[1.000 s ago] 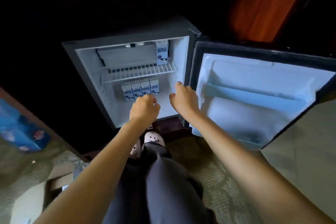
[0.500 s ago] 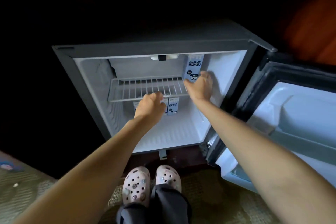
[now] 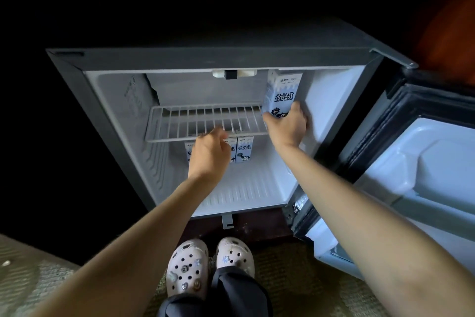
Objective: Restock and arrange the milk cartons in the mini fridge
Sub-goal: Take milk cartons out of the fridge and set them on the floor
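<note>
The mini fridge (image 3: 115, 121) stands open in front of me. A tall blue-and-white milk carton (image 3: 281, 91) stands upright at the right end of the wire shelf (image 3: 195, 121). My right hand (image 3: 288, 125) grips its lower part. Under the shelf, small milk cartons (image 3: 244, 152) stand in a row at the back of the fridge floor. My left hand (image 3: 209, 156) hovers in front of that row with loosely curled fingers and hides most of it. Whether it holds a carton I cannot tell.
The fridge door (image 3: 424, 162) hangs open to the right with its inner shelf showing. My two white clogs (image 3: 209, 265) stand on carpet just before the fridge. The surroundings are dark.
The view has come closer to the fridge. My right hand went from the lower fridge edge up to the tall carton and closed round it. My left hand stayed before the lower row.
</note>
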The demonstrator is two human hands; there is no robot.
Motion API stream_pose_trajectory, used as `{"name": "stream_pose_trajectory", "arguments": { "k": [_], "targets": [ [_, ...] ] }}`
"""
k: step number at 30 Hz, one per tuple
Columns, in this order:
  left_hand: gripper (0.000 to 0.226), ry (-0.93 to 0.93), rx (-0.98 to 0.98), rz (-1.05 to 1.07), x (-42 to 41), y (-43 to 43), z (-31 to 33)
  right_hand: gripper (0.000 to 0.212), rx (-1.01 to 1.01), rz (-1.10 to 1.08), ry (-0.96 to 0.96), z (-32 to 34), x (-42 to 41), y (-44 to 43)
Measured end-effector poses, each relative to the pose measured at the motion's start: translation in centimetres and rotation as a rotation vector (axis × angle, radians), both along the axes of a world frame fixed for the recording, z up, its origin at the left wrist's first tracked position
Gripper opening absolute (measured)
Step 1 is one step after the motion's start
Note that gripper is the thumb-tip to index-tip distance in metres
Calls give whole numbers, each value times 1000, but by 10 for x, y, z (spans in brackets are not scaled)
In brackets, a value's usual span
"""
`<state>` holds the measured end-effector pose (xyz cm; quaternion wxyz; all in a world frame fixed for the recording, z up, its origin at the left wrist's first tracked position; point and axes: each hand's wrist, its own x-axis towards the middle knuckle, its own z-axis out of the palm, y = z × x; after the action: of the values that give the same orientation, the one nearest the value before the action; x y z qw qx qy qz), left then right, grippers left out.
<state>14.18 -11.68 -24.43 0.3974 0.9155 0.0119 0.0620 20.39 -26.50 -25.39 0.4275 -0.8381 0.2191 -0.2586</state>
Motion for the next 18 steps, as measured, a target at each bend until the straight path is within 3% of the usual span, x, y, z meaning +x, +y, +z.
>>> {"name": "stream_pose_trajectory", "arguments": {
  "k": [4, 7, 10, 12, 14, 18],
  "targets": [
    [32, -13, -63, -70, -20, 1, 10, 47, 62, 37, -130, -2, -33, 5],
    [62, -117, -38, -137, -36, -3, 20, 52, 38, 105, -166, -1, -60, 16],
    [83, -189, -97, -189, -54, -6, 32, 36, -57, 214, -61, -7, -91, 32],
    [66, -205, -40, -211, -66, -4, 31, 29, -227, 287, -117, -17, -114, 45],
    [45, -179, 73, -190, -76, 1, 24, 30, -256, 346, -118, -27, -131, 58],
    [28, -2, 96, -75, -81, 19, 0, 43, -280, 538, 144, -62, -137, 61]
  ]
}}
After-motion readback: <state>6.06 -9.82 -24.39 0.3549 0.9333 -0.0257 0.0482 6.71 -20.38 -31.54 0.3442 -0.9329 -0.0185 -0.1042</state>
